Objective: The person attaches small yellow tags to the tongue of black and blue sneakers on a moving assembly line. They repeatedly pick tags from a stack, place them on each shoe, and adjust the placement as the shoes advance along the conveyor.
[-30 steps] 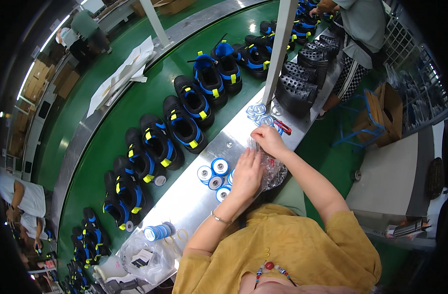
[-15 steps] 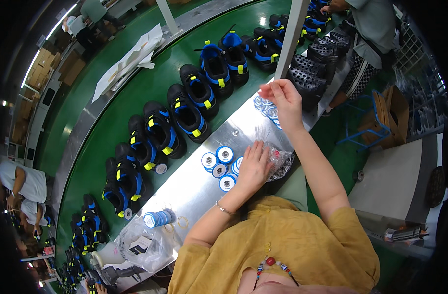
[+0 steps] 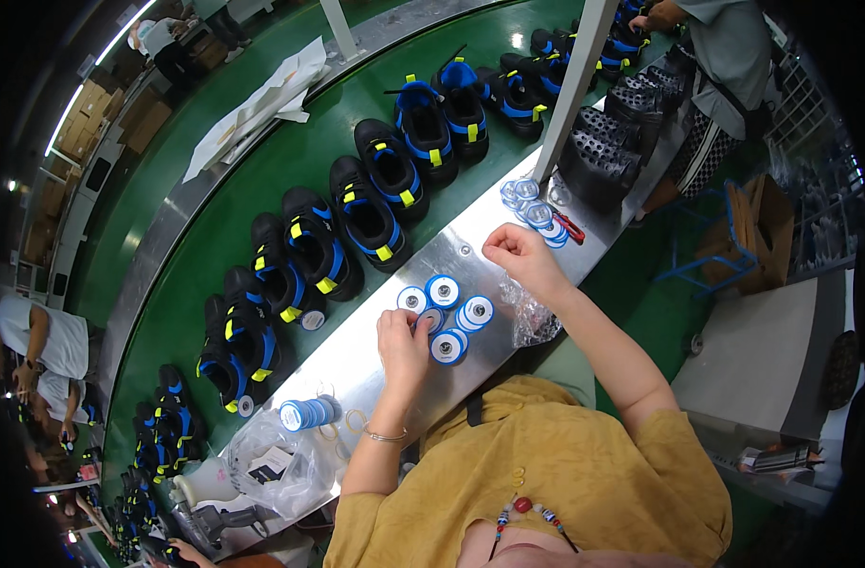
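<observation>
Several round white discs with blue rims [image 3: 446, 346] lie in overlapping piles on the metal ledge. My left hand [image 3: 404, 352] is at the left side of these piles, fingers curled and thumb against the edge of the middle disc [image 3: 432, 322]. To the right, my right hand [image 3: 529, 262] hovers over the ledge with thumb and fingertips pinched together; anything between them is too small to make out. Beneath its wrist is a crumpled clear plastic bag [image 3: 532, 314]. Farther off lie clear-and-blue round pieces [image 3: 536, 212] and a red-handled tool [image 3: 569, 227].
Black-and-blue shoes [image 3: 368, 216] line the green conveyor [image 3: 214, 222] beyond the metal ledge [image 3: 356, 374]. A disc stack [image 3: 306, 414], plastic bag [image 3: 279, 469] and handheld tool [image 3: 226, 526] sit at left. A post [image 3: 576, 90], perforated black pieces [image 3: 598, 156] and a co-worker [image 3: 726, 66] are at right.
My left hand has moved left from the plastic bag to the discs. My right hand has come down and nearer, uncovering the clear-and-blue pieces and the red-handled tool.
</observation>
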A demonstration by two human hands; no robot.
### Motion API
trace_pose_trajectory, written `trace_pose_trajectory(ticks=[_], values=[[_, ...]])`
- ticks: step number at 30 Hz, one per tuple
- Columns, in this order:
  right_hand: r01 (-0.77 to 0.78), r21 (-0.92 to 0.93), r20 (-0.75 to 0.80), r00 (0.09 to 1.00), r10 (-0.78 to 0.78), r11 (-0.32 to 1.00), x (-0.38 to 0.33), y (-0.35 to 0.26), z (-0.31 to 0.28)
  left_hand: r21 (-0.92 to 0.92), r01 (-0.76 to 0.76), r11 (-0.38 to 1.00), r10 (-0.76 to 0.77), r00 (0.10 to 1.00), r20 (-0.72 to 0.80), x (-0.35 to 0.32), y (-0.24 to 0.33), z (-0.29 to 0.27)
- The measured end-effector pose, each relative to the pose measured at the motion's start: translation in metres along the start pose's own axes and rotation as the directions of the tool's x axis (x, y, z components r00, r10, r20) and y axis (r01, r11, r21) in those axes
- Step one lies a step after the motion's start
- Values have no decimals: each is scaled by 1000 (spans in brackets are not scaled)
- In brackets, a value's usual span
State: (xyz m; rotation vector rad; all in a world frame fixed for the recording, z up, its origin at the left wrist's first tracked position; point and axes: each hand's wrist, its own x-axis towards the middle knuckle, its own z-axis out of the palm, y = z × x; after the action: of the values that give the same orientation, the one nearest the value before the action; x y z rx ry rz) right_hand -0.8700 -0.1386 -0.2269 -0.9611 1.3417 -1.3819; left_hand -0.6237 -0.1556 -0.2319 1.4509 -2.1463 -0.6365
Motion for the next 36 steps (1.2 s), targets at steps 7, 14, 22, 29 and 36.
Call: trace_pose_trajectory(ticks=[7,14,22,29,36], values=[[-113,-90,91,988,121,990,-6,-2,4,-177,26,984,-11,996,89,19,1,-12],[-29,-193,146,988,58,981,-12,11,32,-374,283,883,-250,959,136,27,14,-13],[194,-304,208,969,-133,933,-8,-11,63,-569,245,785,-204,969,137,30,29,-19],[298,-407,100,954,-282,863,-3,-5,68,-593,185,784,-181,981,67,33,24,-9],[367,-438,150,930,-336,821,-1,-6,65,-607,163,778,-187,982,25,35,23,-2]])
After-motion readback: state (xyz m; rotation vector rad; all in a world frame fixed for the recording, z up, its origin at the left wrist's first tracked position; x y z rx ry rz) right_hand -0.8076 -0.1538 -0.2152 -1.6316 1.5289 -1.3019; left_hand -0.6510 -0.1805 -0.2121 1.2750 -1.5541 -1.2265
